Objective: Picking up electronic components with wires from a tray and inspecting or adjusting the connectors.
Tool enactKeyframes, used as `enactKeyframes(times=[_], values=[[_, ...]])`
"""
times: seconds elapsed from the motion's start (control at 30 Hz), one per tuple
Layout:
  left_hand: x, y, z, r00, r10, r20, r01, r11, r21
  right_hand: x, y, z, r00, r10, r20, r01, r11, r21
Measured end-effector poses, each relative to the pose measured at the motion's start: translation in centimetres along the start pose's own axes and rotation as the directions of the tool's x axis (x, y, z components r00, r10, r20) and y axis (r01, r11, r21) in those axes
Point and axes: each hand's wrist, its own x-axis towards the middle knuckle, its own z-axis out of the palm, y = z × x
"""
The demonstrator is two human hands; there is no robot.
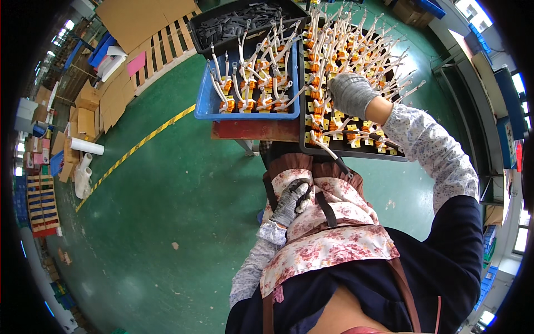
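Note:
My right hand [353, 96], in a grey glove, is over a black tray [303, 125] with its fingers curled down among the parts. What those fingers hold, if anything, is hidden. Orange-wound coils [318, 93] with yellow plates stand packed in this tray, their white leads [384, 53] sticking up with metal lugs at the ends. One lead with a dark sleeve [340, 164] hangs over the tray's near edge. Low at my lap, my gloved left hand [290, 204] is closed against the flowered apron [334, 245]; something dark shows at its fingers, too unclear to name.
A blue bin [247, 116] of similar coils sits left of the tray on a reddish stand [250, 131]. Behind it, a black bin [194, 28] holds many short black pieces [239, 25]. Cardboard and a wooden pallet [167, 42] lie far left, past a yellow-black floor line [139, 146].

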Motion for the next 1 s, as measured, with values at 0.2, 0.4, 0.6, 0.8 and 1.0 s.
enactKeyframes(times=[0.2,0.4,0.6,0.8,1.0], values=[[0.0,-0.4,-0.2,1.0,0.014,-0.018,-0.013,1.0,0.014,-1.5,1.1,0.4,0.97,0.146,-0.196,-0.073,0.939,0.337],[-0.2,0.5,1.7,0.999,-0.002,-0.044,0.004,0.999,0.045,-0.3,3.4,3.7,0.97,-0.035,-0.241,0.115,0.94,0.323],[-0.2,1.1,2.0,0.999,0.042,-0.025,-0.035,0.974,0.225,-0.9,2.5,3.5,0.936,-0.17,-0.307,0.273,0.903,0.332],[-1.7,3.2,4.1,0.99,0.131,-0.059,-0.095,0.906,0.412,-0.8,2.9,3.0,0.956,-0.039,-0.29,0.149,0.918,0.368],[-1.9,4.0,4.7,0.986,0.148,-0.076,-0.106,0.909,0.402,0.6,1.6,3.7,0.983,-0.162,-0.084,0.182,0.919,0.35]])
